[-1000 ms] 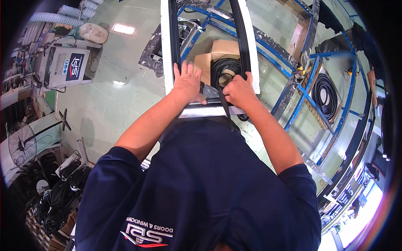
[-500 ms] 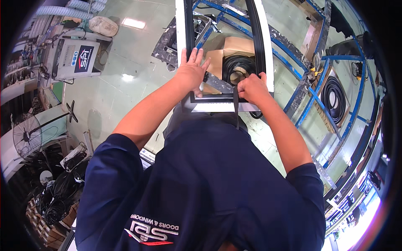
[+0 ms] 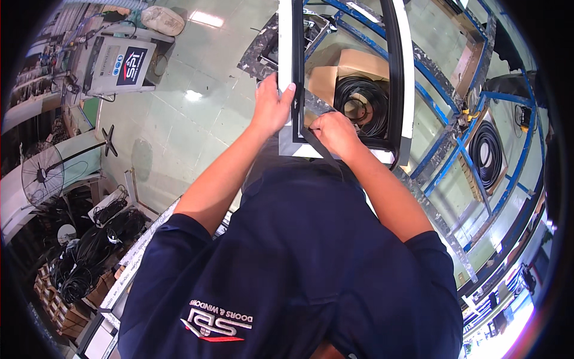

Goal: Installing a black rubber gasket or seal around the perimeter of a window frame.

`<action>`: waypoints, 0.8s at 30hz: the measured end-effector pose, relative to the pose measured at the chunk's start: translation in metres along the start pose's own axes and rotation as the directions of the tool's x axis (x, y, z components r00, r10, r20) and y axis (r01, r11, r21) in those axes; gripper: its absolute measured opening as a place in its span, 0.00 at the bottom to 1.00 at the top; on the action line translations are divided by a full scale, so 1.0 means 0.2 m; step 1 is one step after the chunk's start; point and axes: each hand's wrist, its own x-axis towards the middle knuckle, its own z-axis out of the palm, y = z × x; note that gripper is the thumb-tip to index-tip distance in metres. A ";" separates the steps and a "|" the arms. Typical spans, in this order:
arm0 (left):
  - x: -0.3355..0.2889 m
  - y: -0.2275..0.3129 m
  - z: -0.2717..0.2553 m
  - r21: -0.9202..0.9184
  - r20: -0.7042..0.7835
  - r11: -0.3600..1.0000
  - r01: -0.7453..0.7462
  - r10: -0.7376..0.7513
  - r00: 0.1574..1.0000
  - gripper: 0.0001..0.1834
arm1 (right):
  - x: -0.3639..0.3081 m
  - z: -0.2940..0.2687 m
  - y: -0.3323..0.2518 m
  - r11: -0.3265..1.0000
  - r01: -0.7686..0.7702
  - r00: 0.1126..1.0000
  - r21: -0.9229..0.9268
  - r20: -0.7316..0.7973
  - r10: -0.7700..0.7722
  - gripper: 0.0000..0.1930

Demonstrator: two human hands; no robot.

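Observation:
A white window frame (image 3: pixel 407 84) with black inner edging lies in front of me. My left hand (image 3: pixel 272 109) grips its left side near the lower corner, thumb on the face and fingers over the outer edge. Just inside that corner, my right hand (image 3: pixel 338 134) pinches a thin black rubber gasket strip (image 3: pixel 321 149). The strip's loose length trails back toward my body; its far end is hidden by my shirt. Through the frame opening, a coil of black gasket (image 3: pixel 345 90) shows in an open cardboard box (image 3: pixel 363 61) below.
Blue-edged metal racks (image 3: pixel 429 72) stand beyond and right of the frame, with another black coil (image 3: pixel 485 154) in a box. At left are a floor fan (image 3: pixel 42 173), a grey machine (image 3: pixel 113 66) and a heap of black strips (image 3: pixel 84 269) on a wooden pallet.
My right hand has moved left along the frame's near edge to the left corner, bringing the strip. My left hand went from lying spread on the frame to grasping its side.

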 end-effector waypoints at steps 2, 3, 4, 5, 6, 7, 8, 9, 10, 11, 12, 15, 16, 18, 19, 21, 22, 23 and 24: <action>-0.05 -0.02 0.06 -0.014 -0.077 1.000 -0.027 0.026 0.997 0.37 | 0.00 -0.01 -0.05 1.000 -0.030 1.000 0.006 0.002 0.030 0.08; -0.07 -0.02 0.10 -0.023 -0.150 0.998 -0.066 0.062 0.987 0.36 | 0.00 -0.01 -0.07 0.998 -0.065 0.998 0.012 -0.007 0.065 0.09; -0.09 -0.02 0.14 -0.067 -0.224 0.995 -0.067 0.051 0.973 0.30 | 0.01 -0.02 -0.10 0.998 -0.062 0.998 0.009 0.004 0.062 0.09; -0.09 -0.05 0.14 -0.071 -0.228 0.996 -0.057 0.040 0.973 0.30 | 0.03 -0.03 -0.13 0.994 -0.104 0.994 -0.037 0.039 0.105 0.09; -0.08 -0.08 0.14 -0.152 -0.253 0.988 -0.025 -0.014 0.967 0.28 | 0.04 -0.03 -0.16 0.986 -0.143 0.986 -0.085 0.071 0.149 0.08; -0.07 -0.09 0.15 -0.237 -0.272 0.972 -0.003 -0.063 0.960 0.27 | 0.04 -0.02 -0.13 0.986 -0.142 0.986 -0.092 0.074 0.149 0.08; -0.07 -0.08 0.15 -0.338 -0.299 0.941 0.004 -0.111 0.948 0.25 | 0.05 0.00 -0.09 0.990 -0.138 0.988 -0.014 0.074 0.139 0.07; -0.07 -0.08 0.15 -0.342 -0.303 0.940 -0.003 -0.107 0.947 0.25 | 0.07 0.02 -0.04 0.989 -0.132 0.989 0.064 0.073 0.127 0.07; -0.08 -0.09 0.16 -0.405 -0.283 0.912 0.061 -0.189 0.940 0.24 | 0.07 0.02 -0.04 0.983 -0.162 0.980 0.088 0.131 0.150 0.10; -0.08 -0.10 0.16 -0.465 -0.258 0.877 0.123 -0.267 0.928 0.23 | 0.09 0.02 -0.05 0.984 -0.157 0.981 0.082 0.129 0.146 0.10; -0.07 -0.10 0.16 -0.456 -0.279 0.885 0.098 -0.247 0.928 0.23 | 0.11 0.04 -0.07 0.965 -0.199 0.978 0.169 0.100 0.184 0.13; -0.07 -0.12 0.17 -0.466 -0.272 0.877 0.117 -0.268 0.924 0.22 | 0.19 0.06 -0.09 0.943 -0.280 0.954 0.180 0.161 0.252 0.18; -0.07 -0.12 0.16 -0.467 -0.274 0.876 0.118 -0.270 0.923 0.22 | 0.20 0.07 -0.08 0.924 -0.316 0.941 0.217 0.193 0.276 0.19; -0.07 -0.12 0.16 -0.443 -0.314 0.892 0.087 -0.246 0.917 0.23 | 0.23 0.10 -0.07 0.902 -0.350 0.927 0.252 0.229 0.296 0.19; -0.07 -0.10 0.16 -0.445 -0.311 0.891 0.090 -0.248 0.918 0.23 | 0.22 0.13 -0.05 0.847 -0.397 0.915 0.354 0.221 0.337 0.18; -0.07 -0.08 0.15 -0.389 -0.305 0.918 0.084 -0.214 0.928 0.23 | 0.21 0.17 -0.01 0.778 -0.439 0.898 0.450 0.217 0.382 0.18; -0.07 -0.08 0.14 -0.390 -0.308 0.917 0.080 -0.212 0.928 0.23 | 0.23 0.17 0.00 0.762 -0.460 0.888 0.457 0.238 0.393 0.18; -0.07 -0.07 0.14 -0.390 -0.304 0.917 0.086 -0.216 0.928 0.24 | 0.24 0.16 0.01 0.745 -0.480 0.877 0.463 0.257 0.405 0.17; -0.08 -0.07 0.13 -0.390 -0.300 0.916 0.091 -0.219 0.928 0.24 | 0.24 0.18 0.02 0.788 -0.403 0.915 0.465 0.201 0.349 0.18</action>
